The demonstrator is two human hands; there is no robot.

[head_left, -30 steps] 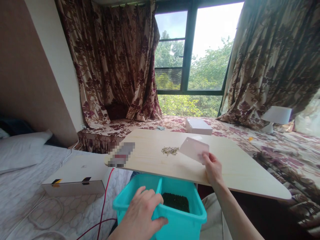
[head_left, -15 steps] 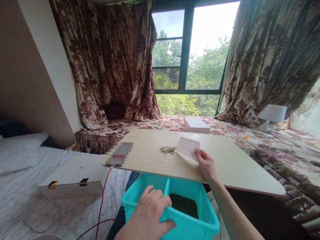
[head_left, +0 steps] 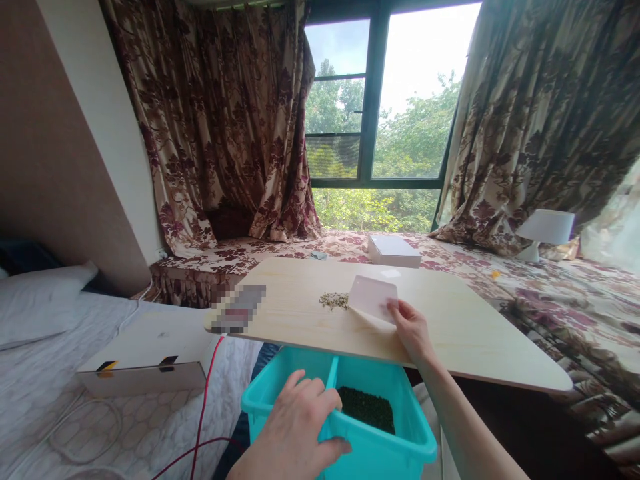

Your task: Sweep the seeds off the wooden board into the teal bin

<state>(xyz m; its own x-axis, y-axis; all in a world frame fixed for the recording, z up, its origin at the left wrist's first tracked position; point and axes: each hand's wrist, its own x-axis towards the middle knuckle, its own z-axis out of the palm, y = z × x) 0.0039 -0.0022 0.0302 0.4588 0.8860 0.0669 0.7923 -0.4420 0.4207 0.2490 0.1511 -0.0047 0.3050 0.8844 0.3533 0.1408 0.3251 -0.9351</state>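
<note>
1. Nearest, at six o'clock of the view, the left hand (head_left: 303, 417) is holding the front rim of a teal bin (head_left: 383, 457). Its fingers are curling loosely over the rim beside the divider, and the thumb is pressing outside, so the hand is half open around the plastic.
2. Inside the bin, the compartment toward one o'clock from this hand is containing dark green, grainy material (head_left: 367, 408).
3. Beyond the bin, the right hand (head_left: 411, 327) is pinching a pale, thin card (head_left: 373, 297) by its corner; thumb and fingers are closing on it, with no gap to see.
4. The card is tilting above the wooden tabletop (head_left: 465, 333). Its nine o'clock edge is reaching a small pile of light, flaky bits (head_left: 333, 301); whether it is touching the wood, one cannot tell.
5. At eight o'clock on the tabletop, a blurred item (head_left: 240, 310) is lying by the edge, and a red cable (head_left: 204, 407) is running down from it. A white carton (head_left: 145, 343) is resting on the bed (head_left: 165, 420), also toward eight.
6. Farther, at one o'clock, a white box (head_left: 395, 252) is sitting on the flowered ledge (head_left: 450, 257); at three o'clock, a lamp (head_left: 546, 227) is standing.
</note>
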